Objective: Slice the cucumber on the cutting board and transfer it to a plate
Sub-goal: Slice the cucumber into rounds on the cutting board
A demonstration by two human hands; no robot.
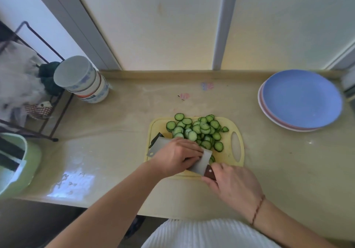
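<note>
Head view: slicing looks done or almost done. Cucumber slices (199,130) are heaped on the far half of the yellow cutting board (226,153), just beyond the blade. Right hand (234,186) is wrapped around the brown knife handle (209,172), fingers curled tight on it. The cleaver (199,163) lies tilted across the near part of the board. Left hand (176,157) sits on top of the blade, fingers curled down over its flat side; I can't tell if it pinches a last stub of cucumber or only presses the steel, so that grip is unclear

Step in hand, my guess: last cuts, or gathering slices onto the blade to carry them. The next move needs the slices scooped up and taken to the blue plate (301,97), which sits well away to the right of the knife hand and farther back, on top of a pink plate (269,117) stack

Hidden or unclear: anything under the left palm; any uncut piece; a few slices peek out right beside the blade near the handle. A dark shape (156,139) past the blade tip is not identifiable. Bowls (84,82) stand far left of the left hand
</note>
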